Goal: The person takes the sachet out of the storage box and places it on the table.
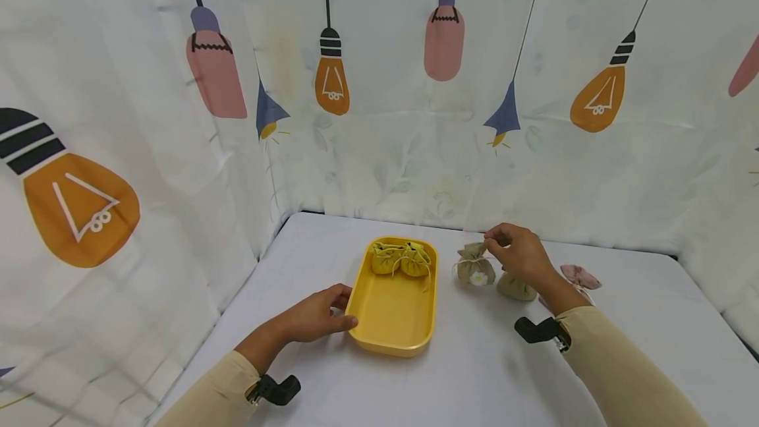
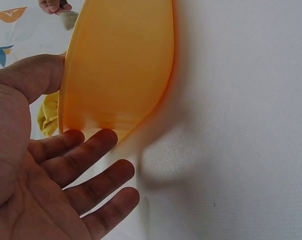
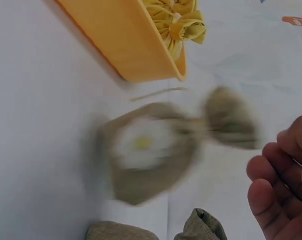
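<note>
In the head view a yellow tray stands on the white table, with two yellow-green drawstring pouches at its far end. My left hand rests at the tray's left side. Its thumb lies at the rim and the other fingers are fairly straight and spread beside the outer wall. Right of the tray, my right hand has fingertips drawn together right at the top of a grey-green drawstring pouch. This pouch bears a white flower and looks blurred in the right wrist view, upright below the hand.
Another grey-green pouch sits under the right hand. Farther right, pink pouches are partly covered by the right forearm. A white curtain printed with lamps hangs behind the table and along its left side.
</note>
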A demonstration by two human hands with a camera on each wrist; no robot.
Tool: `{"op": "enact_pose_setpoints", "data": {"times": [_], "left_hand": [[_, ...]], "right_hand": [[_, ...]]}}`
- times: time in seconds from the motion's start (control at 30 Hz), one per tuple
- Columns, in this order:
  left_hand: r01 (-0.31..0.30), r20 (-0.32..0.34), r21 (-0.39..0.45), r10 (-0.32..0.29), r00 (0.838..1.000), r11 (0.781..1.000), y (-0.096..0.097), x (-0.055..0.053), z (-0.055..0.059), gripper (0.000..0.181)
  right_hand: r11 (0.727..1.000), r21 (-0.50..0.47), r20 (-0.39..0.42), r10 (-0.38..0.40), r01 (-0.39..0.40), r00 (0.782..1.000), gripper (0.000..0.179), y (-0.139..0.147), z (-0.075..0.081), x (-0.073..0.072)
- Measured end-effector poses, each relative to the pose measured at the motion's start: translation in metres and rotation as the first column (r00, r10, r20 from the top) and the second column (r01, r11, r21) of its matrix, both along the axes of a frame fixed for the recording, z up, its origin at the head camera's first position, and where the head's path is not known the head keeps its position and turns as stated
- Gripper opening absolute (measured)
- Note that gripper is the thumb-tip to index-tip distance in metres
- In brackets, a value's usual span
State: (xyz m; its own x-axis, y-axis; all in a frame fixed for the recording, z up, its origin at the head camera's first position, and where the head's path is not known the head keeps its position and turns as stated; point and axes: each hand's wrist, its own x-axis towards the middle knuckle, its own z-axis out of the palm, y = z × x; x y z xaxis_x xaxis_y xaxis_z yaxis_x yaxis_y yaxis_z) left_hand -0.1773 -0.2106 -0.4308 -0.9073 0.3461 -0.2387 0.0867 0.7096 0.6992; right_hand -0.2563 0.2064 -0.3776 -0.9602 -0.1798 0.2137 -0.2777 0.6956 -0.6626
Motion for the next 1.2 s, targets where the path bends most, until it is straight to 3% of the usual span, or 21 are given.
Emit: {"op": "enact_pose_setpoints", "data": {"times": [0.3,0.9,1.2], "left_hand": [[-0.004,0.006,-0.005,0.004,1.000,1.000,0.000,0.000,0.000,0.059],[0.008,0.003,-0.011,-0.008,1.000,1.000,0.000,-0.001,0.001,0.060],[0.010,0.013,0.005,-0.010,1.000,1.000,-0.001,0.000,0.002,0.059]], "right_hand": [[1.000,-0.026,0.001,-0.006,0.006,1.000,0.017,-0.003,-0.001,0.001],[0.999,-0.029,0.081,0.027,-0.024,0.996,0.023,-0.028,-0.008,-0.002],[0.996,-0.036,0.024,0.078,-0.078,0.997,0.023,-0.036,-0.018,-0.001]]}}
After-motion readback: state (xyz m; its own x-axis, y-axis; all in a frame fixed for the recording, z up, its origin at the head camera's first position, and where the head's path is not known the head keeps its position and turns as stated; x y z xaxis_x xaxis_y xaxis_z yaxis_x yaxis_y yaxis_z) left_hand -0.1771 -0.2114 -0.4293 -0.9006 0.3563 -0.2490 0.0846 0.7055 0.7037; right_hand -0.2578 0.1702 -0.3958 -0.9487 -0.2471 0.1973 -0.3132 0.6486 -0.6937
